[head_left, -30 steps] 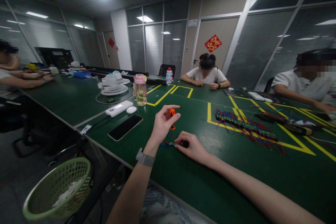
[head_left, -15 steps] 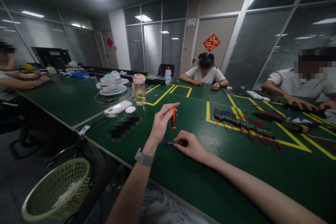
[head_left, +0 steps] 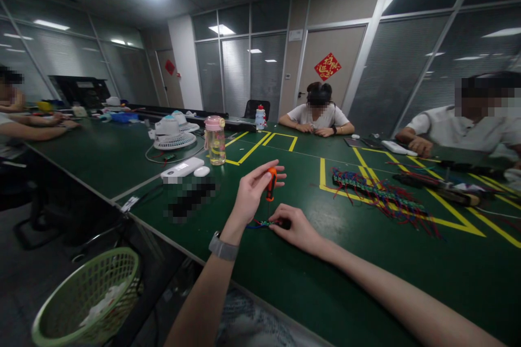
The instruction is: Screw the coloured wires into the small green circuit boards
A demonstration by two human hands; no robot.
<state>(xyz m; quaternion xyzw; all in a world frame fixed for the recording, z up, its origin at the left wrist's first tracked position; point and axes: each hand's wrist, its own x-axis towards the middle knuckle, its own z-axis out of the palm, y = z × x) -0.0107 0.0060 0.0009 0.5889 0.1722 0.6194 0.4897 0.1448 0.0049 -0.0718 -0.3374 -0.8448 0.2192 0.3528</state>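
Upright over the table stands an orange and black screwdriver (head_left: 271, 185), its handle between the thumb and extended fingers of my left hand (head_left: 252, 192). The thin shaft points down at a small green circuit board (head_left: 264, 223) with red and blue wires, lying on the green table. The fingertips of my right hand (head_left: 295, 226) are pinched on the board's right end, beside something dark that is partly hidden. Whether the screwdriver tip touches the board is too small to tell.
A row of wired boards (head_left: 378, 192) lies to the right. Beyond my left hand are a pink-lidded bottle (head_left: 215, 141), a white power strip (head_left: 183, 168) and small fans (head_left: 175, 133). A green basket (head_left: 87, 293) stands below left. Other people sit around the table.
The fingers of my left hand have spread and shifted around the screwdriver handle, which looks slightly turned and tilted. My right hand stays at the board. Across the table, people's hands have moved.
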